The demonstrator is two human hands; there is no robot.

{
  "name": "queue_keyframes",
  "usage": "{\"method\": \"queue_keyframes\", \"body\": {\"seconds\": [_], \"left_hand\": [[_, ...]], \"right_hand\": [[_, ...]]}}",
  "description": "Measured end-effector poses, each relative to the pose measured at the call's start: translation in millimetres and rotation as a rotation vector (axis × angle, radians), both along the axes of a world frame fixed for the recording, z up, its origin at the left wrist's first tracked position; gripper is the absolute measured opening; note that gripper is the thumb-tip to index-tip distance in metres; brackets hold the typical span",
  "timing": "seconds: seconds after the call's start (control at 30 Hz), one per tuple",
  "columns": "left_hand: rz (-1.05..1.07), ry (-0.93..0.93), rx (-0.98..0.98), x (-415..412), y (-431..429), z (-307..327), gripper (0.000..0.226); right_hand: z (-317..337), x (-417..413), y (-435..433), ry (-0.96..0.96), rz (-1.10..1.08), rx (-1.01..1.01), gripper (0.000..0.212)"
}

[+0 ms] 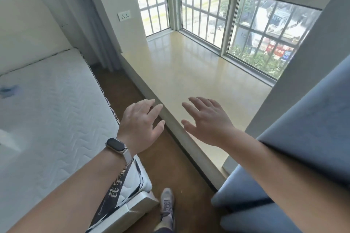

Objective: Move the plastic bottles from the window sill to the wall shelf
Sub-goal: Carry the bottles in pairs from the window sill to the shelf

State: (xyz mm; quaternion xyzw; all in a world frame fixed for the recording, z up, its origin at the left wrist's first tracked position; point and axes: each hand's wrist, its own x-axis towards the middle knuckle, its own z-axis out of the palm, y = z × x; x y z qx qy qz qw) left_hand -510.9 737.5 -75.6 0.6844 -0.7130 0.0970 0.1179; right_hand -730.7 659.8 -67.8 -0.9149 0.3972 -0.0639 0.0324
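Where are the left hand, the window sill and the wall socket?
left hand (140, 125), head view, back of the hand.
window sill (189, 73), head view, bare top surface.
wall socket (124, 15), head view, middle of its plate.

Open approach over the sill's front edge, closed in on three sides

The left hand (141, 119) and right hand (206, 119) hover with fingers spread at the front edge of the wide, glossy cream window sill (189, 66), whose surface gives free passage ahead. White-framed barred window panes (204, 15) wall off its back and left end. A white wall pier (303, 53) and a blue-grey fabric curtain (303, 119) crowd the right side, the curtain lying over the right forearm. The white quilted mattress (47, 109) leaves only a narrow strip of brown floor (170, 166) beside the sill.
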Motion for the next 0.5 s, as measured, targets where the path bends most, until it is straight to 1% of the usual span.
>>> {"method": "queue_keyframes", "body": {"seconds": [0.1,0.23,0.33,0.5], "left_hand": [[-0.053,-0.012,-0.019,18,-35,-8,0.049],[-0.121,-0.012,-0.047,49,-88,-12,0.046],[-0.144,-0.001,-0.045,77,-127,-14,0.046],[-0.141,0.007,-0.003,131,-184,-13,0.05]], "right_hand": [[-5,11,-27,0.017,-0.043,-0.003,0.059],[-9,33,-68,0.09,-0.096,0.017,0.06],[-8,54,-101,0.133,-0.142,0.026,0.062],[-3,97,-151,0.15,-0.202,0.01,0.069]]}}
